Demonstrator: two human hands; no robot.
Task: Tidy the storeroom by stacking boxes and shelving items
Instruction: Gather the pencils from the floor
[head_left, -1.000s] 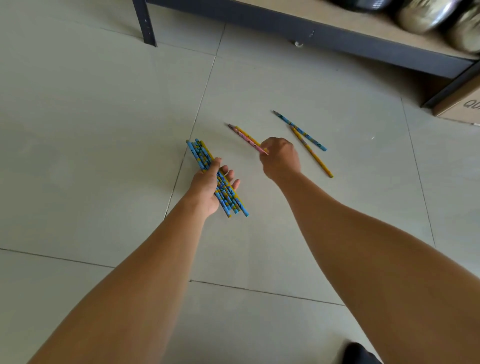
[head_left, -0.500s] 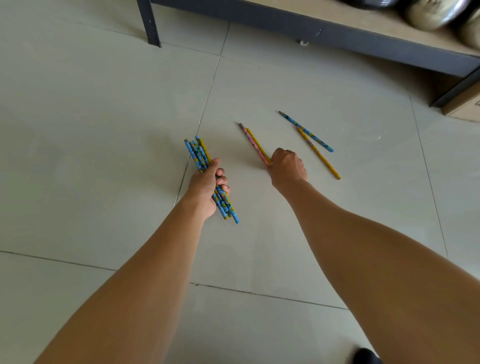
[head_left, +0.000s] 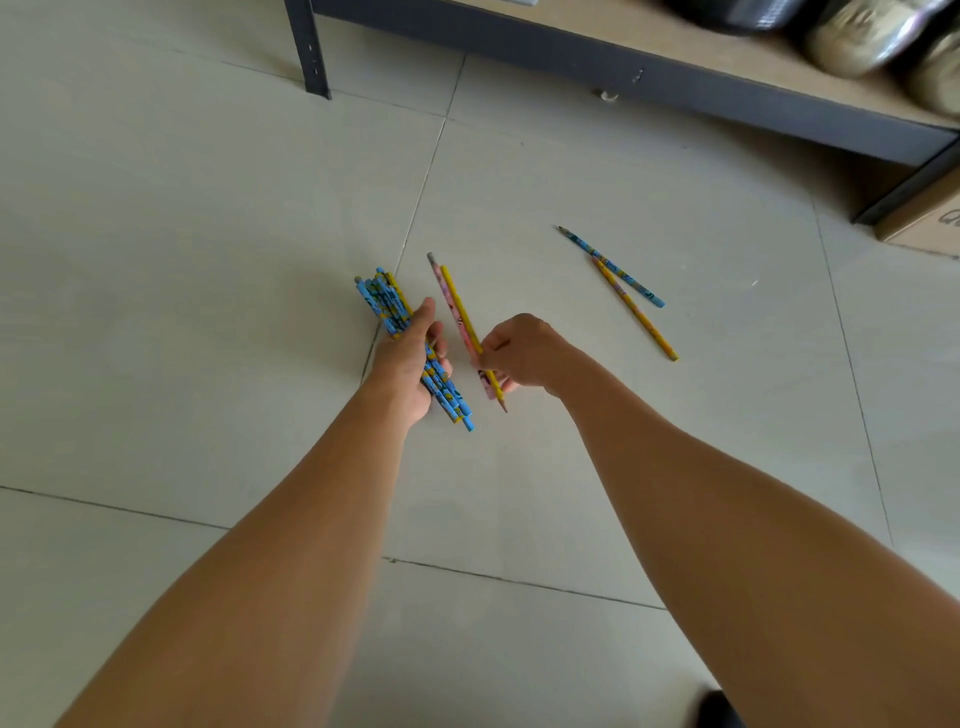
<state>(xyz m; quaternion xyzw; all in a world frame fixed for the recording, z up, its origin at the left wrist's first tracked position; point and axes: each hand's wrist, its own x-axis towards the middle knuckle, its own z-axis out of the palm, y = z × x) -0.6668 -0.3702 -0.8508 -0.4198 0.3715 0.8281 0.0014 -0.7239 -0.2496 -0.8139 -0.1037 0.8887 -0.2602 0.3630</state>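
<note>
My left hand (head_left: 410, 364) is closed around a bundle of several blue and yellow pencils (head_left: 384, 306), held above the pale tiled floor. Just to its right, my right hand (head_left: 524, 351) pinches a pink pencil (head_left: 451, 301) and a yellow pencil (head_left: 460, 306) together, their points aimed down towards me. Two more pencils lie loose on the floor further right: a blue one (head_left: 613, 267) and a yellow one (head_left: 636, 309), touching near their far ends.
A dark metal shelf unit (head_left: 675, 88) runs along the top, with its leg (head_left: 309, 52) at the upper left and bagged items (head_left: 857, 36) on its board. A cardboard box (head_left: 930, 218) stands at the right edge. A dark shoe tip (head_left: 714, 709) shows at the bottom.
My right hand picked the pink and yellow pencils off the floor and drew them back towards my left hand. My left hand closed tighter on its bundle.
</note>
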